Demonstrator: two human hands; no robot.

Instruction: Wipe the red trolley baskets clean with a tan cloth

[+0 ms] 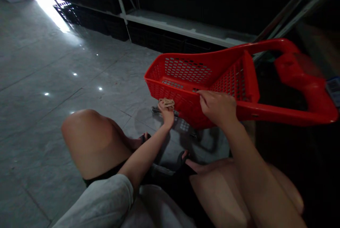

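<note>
A red plastic shopping cart [186, 96] with perforated basket walls stands in front of me, its handle pointing to the right. My left hand [166, 110] is closed on a crumpled beige cloth [168, 103] and presses it to the outside of the near basket wall, toward the left end. On the top rim of the same wall rests my right hand [219, 105], its fingers wrapped over the edge. No goods show in the part of the basket I can see. The cart's lower frame is partly hidden behind my left forearm.
Behind the cart runs a metal shelf rack [170, 26] with dark crates [159, 40] at its foot. Grey tiled floor [53, 114] extends to the left, with a bright strip of light at the far left. My bent knees flank the near side.
</note>
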